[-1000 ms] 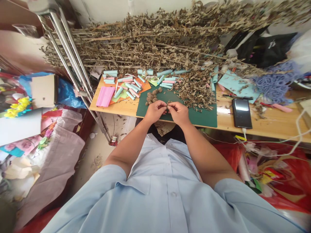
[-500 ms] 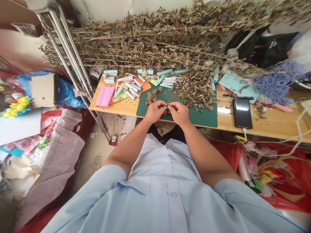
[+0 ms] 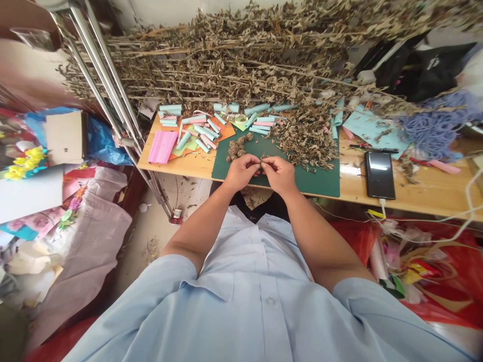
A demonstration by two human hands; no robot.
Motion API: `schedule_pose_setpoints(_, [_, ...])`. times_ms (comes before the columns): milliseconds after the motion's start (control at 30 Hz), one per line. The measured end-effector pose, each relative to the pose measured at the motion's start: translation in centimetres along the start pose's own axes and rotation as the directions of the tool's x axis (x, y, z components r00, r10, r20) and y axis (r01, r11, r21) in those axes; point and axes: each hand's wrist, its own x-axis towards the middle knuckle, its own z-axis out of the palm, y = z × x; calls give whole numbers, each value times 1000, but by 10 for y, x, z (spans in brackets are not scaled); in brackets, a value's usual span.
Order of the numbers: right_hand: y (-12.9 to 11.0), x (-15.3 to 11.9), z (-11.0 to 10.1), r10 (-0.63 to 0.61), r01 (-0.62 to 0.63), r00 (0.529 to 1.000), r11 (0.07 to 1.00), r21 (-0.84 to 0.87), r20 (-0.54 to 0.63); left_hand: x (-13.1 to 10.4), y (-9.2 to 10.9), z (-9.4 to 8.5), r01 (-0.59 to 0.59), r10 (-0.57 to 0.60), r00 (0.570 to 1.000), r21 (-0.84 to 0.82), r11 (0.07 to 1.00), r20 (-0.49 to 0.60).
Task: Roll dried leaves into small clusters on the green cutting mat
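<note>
Over the near edge of a green cutting mat (image 3: 317,182), my left hand (image 3: 242,172) and my right hand (image 3: 279,173) meet fingertip to fingertip. Both are closed in a pinch around a small bit of dried plant, mostly covered by the fingers. Just beyond my left hand sits a small heap of rolled, brownish leaf clumps (image 3: 237,148). To the right, past my right hand, spreads a pile of loose dried leaves (image 3: 304,143). Short blue and pink paper rolls (image 3: 206,133) lie at the mat's left and back edge.
Long dried leafy stalks (image 3: 211,70) fill the back of the wooden table (image 3: 349,183). A phone (image 3: 379,175) on a white cable, blue paper (image 3: 373,129) and purple cord (image 3: 433,125) lie to the right. Metal tripod legs (image 3: 101,65) stand at the left.
My hands stay pinched together in nearly the same place, with only slight finger movement. The view has shifted a little, and the piles look the same.
</note>
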Motion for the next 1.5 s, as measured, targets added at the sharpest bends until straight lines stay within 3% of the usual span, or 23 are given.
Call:
schedule_pose_setpoints(433, [-4,-1,-2,-11,11,1000,999,-40,7,1,4,0,24,-24,1000,-3,1000,3])
schedule_pose_setpoints(1200, [0,2,0,-67,66,998,997,-48,-18,9,-6,-1,37,-33,998,-86,996,45])
schedule_pose_setpoints(1500, [-6,3,2,5,-3,999,999,37,-42,10,-5,0,45,-40,998,-71,996,58])
